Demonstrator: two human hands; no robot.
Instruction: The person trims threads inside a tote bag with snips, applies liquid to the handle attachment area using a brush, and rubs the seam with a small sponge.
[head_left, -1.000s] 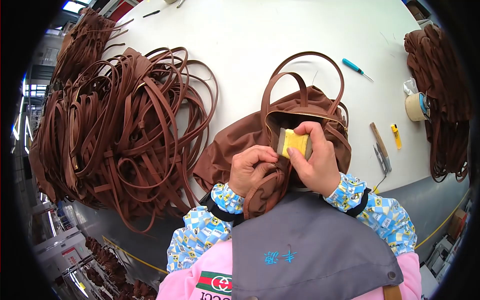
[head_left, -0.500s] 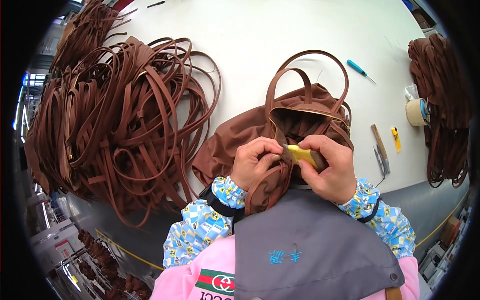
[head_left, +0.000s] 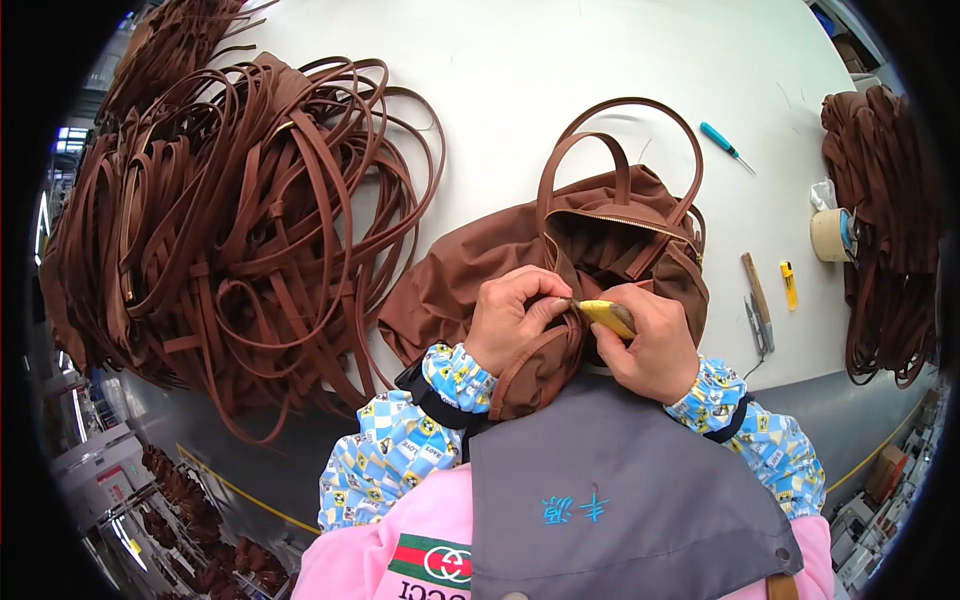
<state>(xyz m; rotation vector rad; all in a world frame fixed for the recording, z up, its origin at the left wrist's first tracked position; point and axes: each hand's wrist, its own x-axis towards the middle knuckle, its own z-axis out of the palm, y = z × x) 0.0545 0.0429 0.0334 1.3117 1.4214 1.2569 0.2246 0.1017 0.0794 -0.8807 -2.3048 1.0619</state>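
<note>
A brown handbag (head_left: 470,262) lies in front of me with its zipped mouth open and two looped handles standing up. At the near edge of the opening, my left hand (head_left: 508,318) is closed, thumb and forefinger pinching the bag's edge. My right hand (head_left: 660,345) grips a small yellow-handled tool (head_left: 612,316). The tool's tip points left and meets the spot by my left fingertips. What kind of tool it is, I cannot make out, since fingers cover part of it.
On the white table (head_left: 490,70), a large heap of brown bags and straps (head_left: 240,230) fills the left. To the right lie a teal-handled screwdriver (head_left: 722,142), a wooden-handled tool (head_left: 757,290), tweezers (head_left: 754,322), a yellow cutter (head_left: 789,286), a tape roll (head_left: 830,236) and more brown pieces (head_left: 880,200).
My right hand has turned the yellow-handled tool, so its tip is now narrower in view against the bag's edge. The left hand keeps its pinch. The camera view has shifted slightly.
</note>
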